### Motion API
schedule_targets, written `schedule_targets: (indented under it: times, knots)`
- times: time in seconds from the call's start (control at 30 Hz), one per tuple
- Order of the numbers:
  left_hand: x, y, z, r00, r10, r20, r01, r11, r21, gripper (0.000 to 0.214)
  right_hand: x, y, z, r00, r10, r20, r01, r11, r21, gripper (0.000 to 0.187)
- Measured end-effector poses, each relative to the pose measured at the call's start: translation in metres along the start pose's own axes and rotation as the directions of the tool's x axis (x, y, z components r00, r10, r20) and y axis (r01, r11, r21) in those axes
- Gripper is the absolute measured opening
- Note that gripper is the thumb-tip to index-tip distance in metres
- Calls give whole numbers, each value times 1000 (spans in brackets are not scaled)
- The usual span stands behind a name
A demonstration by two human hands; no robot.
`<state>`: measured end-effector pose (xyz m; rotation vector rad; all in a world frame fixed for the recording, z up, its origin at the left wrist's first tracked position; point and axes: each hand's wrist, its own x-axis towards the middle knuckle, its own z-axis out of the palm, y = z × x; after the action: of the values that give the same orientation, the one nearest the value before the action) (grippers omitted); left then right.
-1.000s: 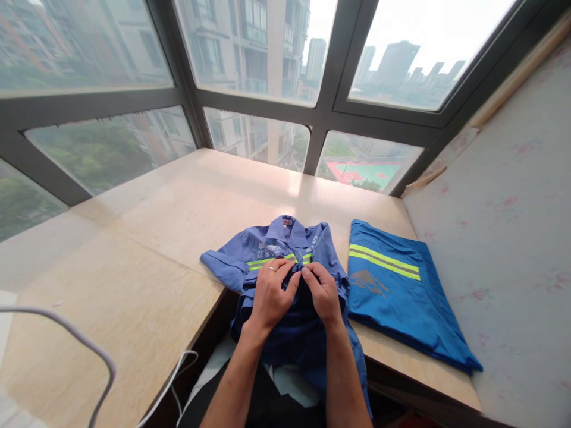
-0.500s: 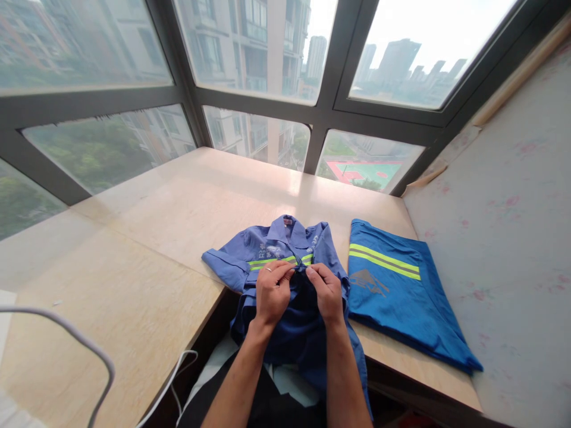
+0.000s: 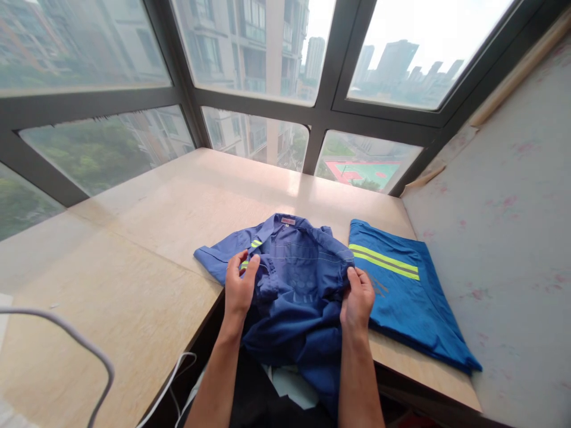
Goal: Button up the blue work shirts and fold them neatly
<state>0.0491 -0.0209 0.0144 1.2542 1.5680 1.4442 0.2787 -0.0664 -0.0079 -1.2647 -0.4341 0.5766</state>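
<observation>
A blue short-sleeved work shirt with yellow-green reflective stripes lies spread over the table edge, its lower part hanging down over my lap. The front stands open, so the inside of the back and the collar label show. At its right front edge, my right hand pinches the cloth between thumb and fingers. Beside the left front panel is my left hand, thumb and fingers apart, with a bit of reflective stripe visible between them. Whether its fingertips touch the cloth is hard to make out.
A folded bright blue garment with reflective stripes lies at the right, beside the papered wall. A grey cable and a white cord run along the left. Windows border the pale table at the back.
My hands were close together at the shirt's closed front. They have moved apart sideways, and the front is now spread open. My left fingers have loosened.
</observation>
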Motion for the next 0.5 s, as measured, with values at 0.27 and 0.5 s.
schedule_targets:
  times: [0.27,0.5]
  knots:
    - [-20,-9,3,915,-33,402,-258,718,646,58,-14,-12,6,946,10,324,109,931,-349,37]
    - [11,-17,-15,989,33,146,-87,921,379,25,-17,-26,1,906,-68,418,261,867,-425,33]
